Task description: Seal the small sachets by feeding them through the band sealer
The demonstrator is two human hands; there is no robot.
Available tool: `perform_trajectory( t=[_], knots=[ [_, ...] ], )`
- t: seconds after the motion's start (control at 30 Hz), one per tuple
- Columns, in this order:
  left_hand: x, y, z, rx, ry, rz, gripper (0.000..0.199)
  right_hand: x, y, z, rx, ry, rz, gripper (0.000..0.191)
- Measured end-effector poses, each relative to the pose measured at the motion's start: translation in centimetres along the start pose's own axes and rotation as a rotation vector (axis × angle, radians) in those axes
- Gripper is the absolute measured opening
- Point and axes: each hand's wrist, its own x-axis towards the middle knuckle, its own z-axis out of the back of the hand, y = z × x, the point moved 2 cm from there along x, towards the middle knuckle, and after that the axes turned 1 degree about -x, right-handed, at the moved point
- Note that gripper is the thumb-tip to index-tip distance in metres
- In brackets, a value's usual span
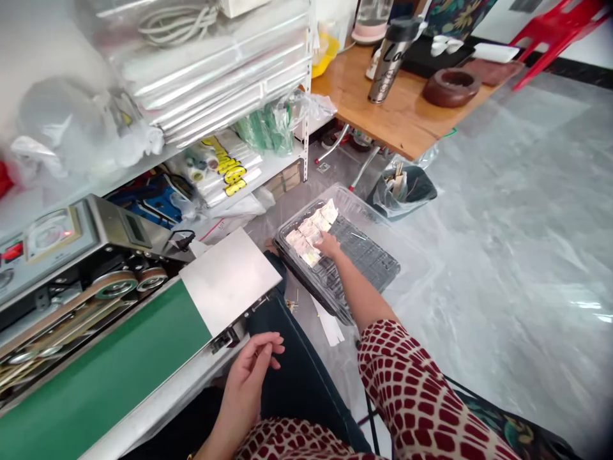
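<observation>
The pale paper packets (310, 231) lie in an overlapping strip on a black gridded tray (368, 257), the strip's long axis running diagonally away from you, up and to the right in view. Your right hand (328, 245) is the nearer one, resting on the strip's lower side, touching the packets without closing around them. Your left hand (249, 377) is well apart, open and loosely curled, holding nothing, just below the steel plate (230, 281) of the band sealer (62, 255). That machine's green belt (96, 374) runs along your left. Thin, glossy clear plastic (383, 214) flares around the tray's hard ribbed rim.
</observation>
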Motion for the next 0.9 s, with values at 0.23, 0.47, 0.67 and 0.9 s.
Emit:
perform_trajectory(
  t=[0.23,0.47,0.67,0.9],
  knots=[
    [0.7,1.4,-0.8,0.015,0.08,0.032,0.032,-0.2,0.0,0.2,-0.093,-0.016,0.051,0.054],
    [0.8,3.4,-0.5,-0.028,0.131,0.001,0.032,-0.2,-0.5,0.4,-0.051,-0.017,0.017,0.057],
    [0.4,4.1,0.2,-0.048,0.128,-0.003,0.034,-0.7,-1.3,1.0,0.053,-0.062,-0.017,0.048],
    [0.3,4.3,0.5,-0.036,0.106,0.03,0.035,-4.0,-2.7,1.8,0.211,0.034,0.137,0.045]
  ],
)
